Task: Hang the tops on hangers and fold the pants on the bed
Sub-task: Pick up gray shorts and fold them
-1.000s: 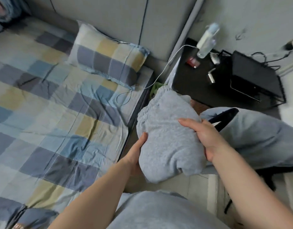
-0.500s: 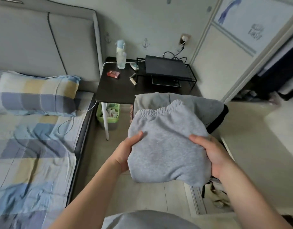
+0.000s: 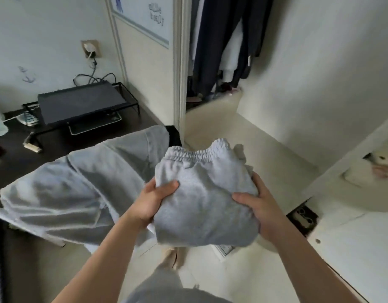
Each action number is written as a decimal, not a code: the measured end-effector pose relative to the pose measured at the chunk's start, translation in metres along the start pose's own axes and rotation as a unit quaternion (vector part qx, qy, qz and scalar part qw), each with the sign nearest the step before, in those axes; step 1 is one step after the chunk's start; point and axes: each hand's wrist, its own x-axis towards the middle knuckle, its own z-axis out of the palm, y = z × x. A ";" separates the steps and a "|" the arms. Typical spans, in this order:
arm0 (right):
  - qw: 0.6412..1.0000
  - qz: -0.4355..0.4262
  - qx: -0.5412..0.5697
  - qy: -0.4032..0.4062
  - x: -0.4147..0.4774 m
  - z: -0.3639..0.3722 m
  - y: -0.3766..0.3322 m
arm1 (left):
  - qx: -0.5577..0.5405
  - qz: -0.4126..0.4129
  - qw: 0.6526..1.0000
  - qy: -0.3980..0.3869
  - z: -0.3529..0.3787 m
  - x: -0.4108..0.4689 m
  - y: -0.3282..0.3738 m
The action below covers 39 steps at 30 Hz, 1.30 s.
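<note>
Bedroom corner with a pale floor (image 3: 243,149), as I see it through the head camera. Centre: grey pants (image 3: 201,200), folded into a thick bundle with the elastic waistband on the far side, held in the air above the floor and resting on nothing. The left hand (image 3: 153,200) grips the bundle's left edge, thumb pressed on top. The right hand (image 3: 261,206) clasps the right edge, thumb likewise on top. Just left of the pants lies a larger grey garment (image 3: 79,189), draped. Beyond it are a dark desk (image 3: 57,147) and a black stand (image 3: 79,103). Far centre: an open wardrobe (image 3: 221,40) with dark clothes hanging.

Risk, in my judgement: the grip is at the two edges only, and loose layers show at the far right corner. A slackened hand or a quick swing could open the fold or drop the bundle on the floor.

Hidden: the fingers under the bundle, the bed (out of view), and whatever bears the draped garment. I cannot tell whether that garment is a top or pants. An object at the right edge is too blurred to name.
</note>
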 end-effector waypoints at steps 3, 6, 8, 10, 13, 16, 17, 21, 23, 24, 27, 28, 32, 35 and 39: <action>0.998 -0.019 0.016 0.055 0.024 -0.030 0.008 | 0.050 0.004 0.998 -0.033 0.032 0.058 0.007; 0.991 -0.016 0.033 0.128 0.053 -0.050 0.015 | 0.101 0.001 0.993 -0.066 0.060 0.123 0.014; 0.985 -0.013 0.031 0.172 0.076 -0.061 0.020 | 0.132 -0.017 0.987 -0.094 0.078 0.169 0.018; 0.975 -0.010 0.039 0.217 0.101 -0.067 0.022 | 0.156 -0.032 0.981 -0.111 0.096 0.215 0.024; 0.959 0.003 0.075 0.273 0.145 -0.074 0.029 | 0.227 -0.045 0.961 -0.149 0.116 0.279 0.030; 0.944 0.030 0.085 0.318 0.184 -0.081 0.034 | 0.279 -0.057 0.941 -0.184 0.132 0.335 0.026; 0.938 0.041 0.091 0.332 0.197 -0.085 0.037 | 0.300 -0.059 0.933 -0.192 0.138 0.352 0.024; 0.913 0.076 0.109 0.385 0.234 -0.097 0.049 | 0.359 -0.096 0.897 -0.239 0.156 0.410 0.010; 0.895 0.099 0.118 0.418 0.249 -0.108 0.057 | 0.373 -0.114 0.882 -0.264 0.168 0.437 0.000; 0.889 0.104 0.117 0.431 0.255 -0.115 0.062 | 0.378 -0.119 0.874 -0.279 0.176 0.448 -0.005; 0.865 0.126 0.096 0.477 0.269 -0.140 0.077 | 0.381 -0.119 0.858 -0.324 0.205 0.476 -0.026; 0.855 0.134 0.090 0.493 0.273 -0.148 0.081 | 0.376 -0.124 0.857 -0.330 0.214 0.484 -0.035; 0.809 0.163 0.042 0.563 0.282 -0.183 0.101 | 0.405 -0.144 0.825 -0.367 0.241 0.511 -0.074; 0.799 0.231 -0.074 0.550 0.283 -0.189 0.131 | 0.511 -0.108 0.771 -0.365 0.240 0.523 -0.106; 0.782 0.214 -0.331 0.484 0.283 -0.171 0.160 | 0.689 0.062 0.639 -0.336 0.219 0.511 -0.130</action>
